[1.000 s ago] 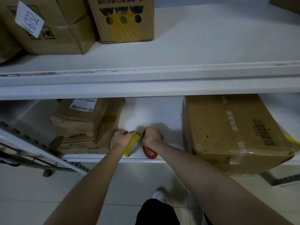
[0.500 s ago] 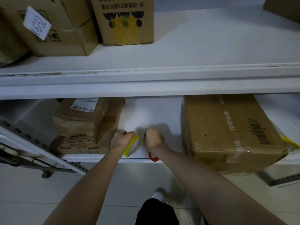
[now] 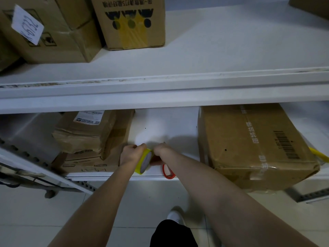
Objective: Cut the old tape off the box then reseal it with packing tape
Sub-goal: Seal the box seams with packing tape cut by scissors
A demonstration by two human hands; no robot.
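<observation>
A yellow packing tape roll [image 3: 143, 162] stands on edge on the lower shelf [image 3: 165, 129], gripped from the left by my left hand [image 3: 130, 155]. My right hand [image 3: 161, 151] is pressed against the roll's right side, its curled fingers picking at the rim. Red-handled scissors [image 3: 168, 172] lie on the shelf's front edge under my right wrist; only the handle loop shows. To the right, a large cardboard box [image 3: 231, 139] with a strip of old printed tape [image 3: 252, 132] across its top sits on the same shelf, overhanging the front.
Crumpled brown parcels [image 3: 83, 132] are stacked at the left of the lower shelf. The upper shelf [image 3: 222, 50] carries several cardboard boxes [image 3: 131, 22] at the back left. A yellow object [image 3: 318, 155] pokes out behind the big box. White tiled floor lies below.
My right hand has shifted left from above the scissors until it meets the tape roll. The left hand keeps its hold on the roll, which has tilted slightly.
</observation>
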